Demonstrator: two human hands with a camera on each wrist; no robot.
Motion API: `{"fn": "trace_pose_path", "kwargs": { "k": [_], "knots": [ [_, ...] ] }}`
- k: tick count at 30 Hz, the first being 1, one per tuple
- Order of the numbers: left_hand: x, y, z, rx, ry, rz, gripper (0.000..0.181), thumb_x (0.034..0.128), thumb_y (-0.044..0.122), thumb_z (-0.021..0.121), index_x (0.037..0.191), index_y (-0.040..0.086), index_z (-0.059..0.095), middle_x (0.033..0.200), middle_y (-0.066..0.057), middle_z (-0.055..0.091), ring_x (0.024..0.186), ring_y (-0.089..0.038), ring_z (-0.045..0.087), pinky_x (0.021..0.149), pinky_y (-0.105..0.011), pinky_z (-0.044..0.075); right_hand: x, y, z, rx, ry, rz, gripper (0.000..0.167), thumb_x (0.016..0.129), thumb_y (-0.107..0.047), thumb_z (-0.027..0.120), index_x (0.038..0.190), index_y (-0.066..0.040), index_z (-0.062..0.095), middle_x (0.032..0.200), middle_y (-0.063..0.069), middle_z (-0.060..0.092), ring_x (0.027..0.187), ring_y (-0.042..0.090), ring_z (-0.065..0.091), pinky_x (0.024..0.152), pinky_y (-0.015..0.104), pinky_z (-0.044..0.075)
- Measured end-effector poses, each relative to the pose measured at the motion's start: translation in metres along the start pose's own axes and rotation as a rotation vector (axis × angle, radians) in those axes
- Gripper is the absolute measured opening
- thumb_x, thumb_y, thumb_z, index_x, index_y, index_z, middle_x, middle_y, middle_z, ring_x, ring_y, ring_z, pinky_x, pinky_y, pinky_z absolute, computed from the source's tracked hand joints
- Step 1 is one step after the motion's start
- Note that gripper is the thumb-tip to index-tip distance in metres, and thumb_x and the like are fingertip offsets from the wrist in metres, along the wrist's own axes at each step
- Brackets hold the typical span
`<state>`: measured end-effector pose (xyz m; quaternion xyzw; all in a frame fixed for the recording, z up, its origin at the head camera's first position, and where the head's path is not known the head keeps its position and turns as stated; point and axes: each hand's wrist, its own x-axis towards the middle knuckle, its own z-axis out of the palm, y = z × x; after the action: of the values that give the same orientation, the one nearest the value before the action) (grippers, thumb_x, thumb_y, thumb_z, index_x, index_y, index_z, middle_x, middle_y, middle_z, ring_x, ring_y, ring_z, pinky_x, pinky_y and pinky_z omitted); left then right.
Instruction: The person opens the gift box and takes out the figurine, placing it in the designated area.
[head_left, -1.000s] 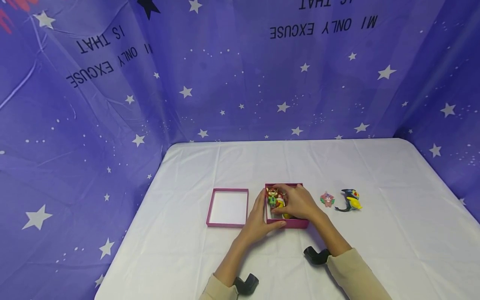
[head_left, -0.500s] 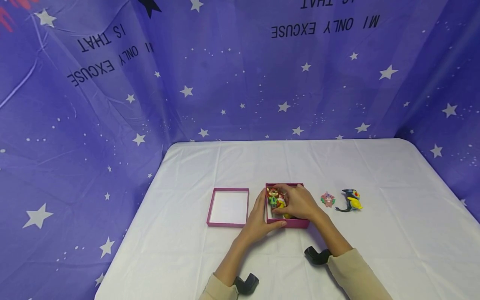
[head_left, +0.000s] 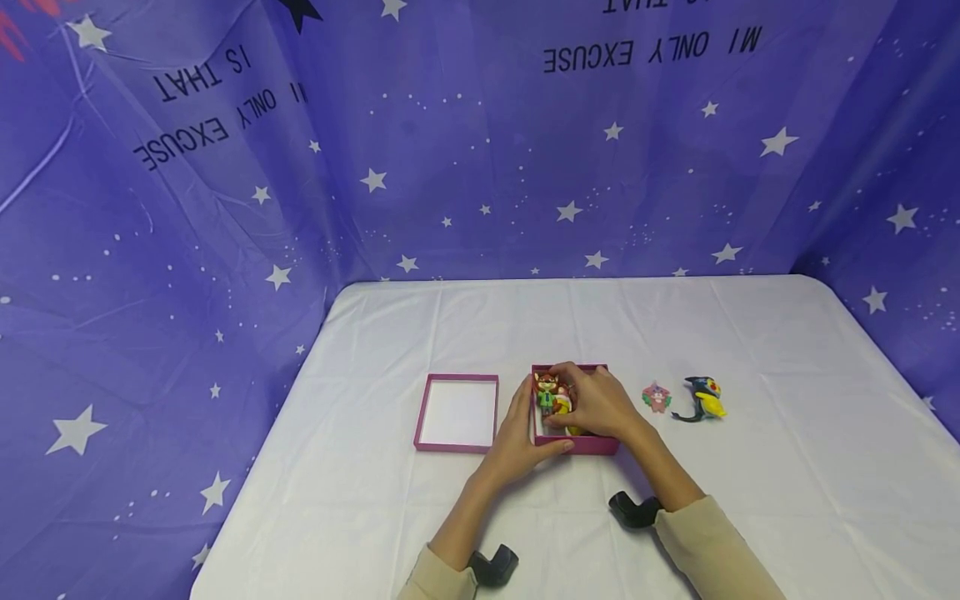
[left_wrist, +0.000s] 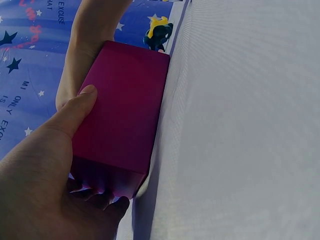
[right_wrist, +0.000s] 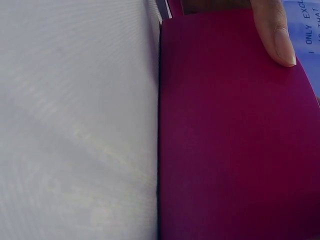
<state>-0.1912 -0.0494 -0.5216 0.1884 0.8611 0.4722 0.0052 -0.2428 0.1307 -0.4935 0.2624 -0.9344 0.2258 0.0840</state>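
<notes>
A magenta box [head_left: 596, 446] stands uncovered on the white table, holding several small toy figurines. At its near left corner my left hand [head_left: 517, 450] grips it, thumb [left_wrist: 80, 107] along the front wall and fingers around the left side. My right hand [head_left: 600, 406] reaches into the box from the right, thumb and fingers curled about a yellow and red toy figurine [head_left: 562, 402], which they partly cover. Left of that figurine lies a fox figurine [head_left: 546, 398] in a green jacket. The right part of the box's inside is hidden under my right hand.
The magenta lid [head_left: 457, 414] lies inside up, left of the box. On the right are a flat pink figure [head_left: 656, 398] and a dark toy [head_left: 707, 400] with yellow parts. A starry purple curtain [head_left: 480, 167] surrounds the white tablecloth [head_left: 360, 500].
Both hands stay almost in place on and in the box. The view shifts very slightly; no object visibly changes place.
</notes>
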Motion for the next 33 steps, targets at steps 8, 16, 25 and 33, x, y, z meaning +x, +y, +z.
{"fn": "trace_pose_path", "kwargs": {
  "k": [8,16,25,33],
  "knots": [
    [0.0004,0.0000,-0.0002,-0.002,0.012,0.017,0.109,0.0743,0.048,0.073,0.149,0.017,0.000,0.153,-0.005,0.011,0.135,-0.025,0.024,0.106,-0.042,0.029,0.0000,-0.0003,0.0004,-0.015,0.006,-0.007,0.079,0.057,-0.054,0.081,0.121,-0.013,0.059,0.089,0.001,0.069,0.070,0.016,0.059,0.072,0.039,0.043],
    [0.0000,-0.0007,0.0004,-0.001,0.012,0.013,0.109,0.0743,0.050,0.072,0.149,0.022,-0.003,0.153,-0.004,0.010,0.135,-0.024,0.023,0.106,-0.042,0.028,-0.0004,0.0002,0.0009,-0.011,0.006,-0.006,0.078,0.057,-0.054,0.081,0.120,-0.013,0.058,0.084,0.000,0.069,0.065,0.013,0.054,0.071,0.038,0.042],
    [0.0016,-0.0027,0.0014,-0.003,0.021,0.036,0.109,0.0740,0.048,0.073,0.149,0.017,0.000,0.153,-0.004,0.012,0.136,-0.022,0.022,0.107,-0.041,0.027,-0.0016,0.0015,0.0012,-0.027,0.028,-0.049,0.077,0.057,-0.054,0.081,0.118,-0.014,0.057,0.087,0.002,0.069,0.070,0.018,0.059,0.072,0.039,0.043],
    [0.0008,-0.0022,0.0013,-0.007,0.013,0.016,0.109,0.0743,0.048,0.073,0.149,0.019,-0.001,0.153,-0.003,0.011,0.135,-0.023,0.024,0.106,-0.042,0.028,-0.0018,0.0020,0.0017,-0.036,0.062,-0.077,0.081,0.053,-0.064,0.077,0.115,-0.016,0.054,0.080,-0.001,0.067,0.061,0.014,0.052,0.066,0.035,0.041]
  ]
}}
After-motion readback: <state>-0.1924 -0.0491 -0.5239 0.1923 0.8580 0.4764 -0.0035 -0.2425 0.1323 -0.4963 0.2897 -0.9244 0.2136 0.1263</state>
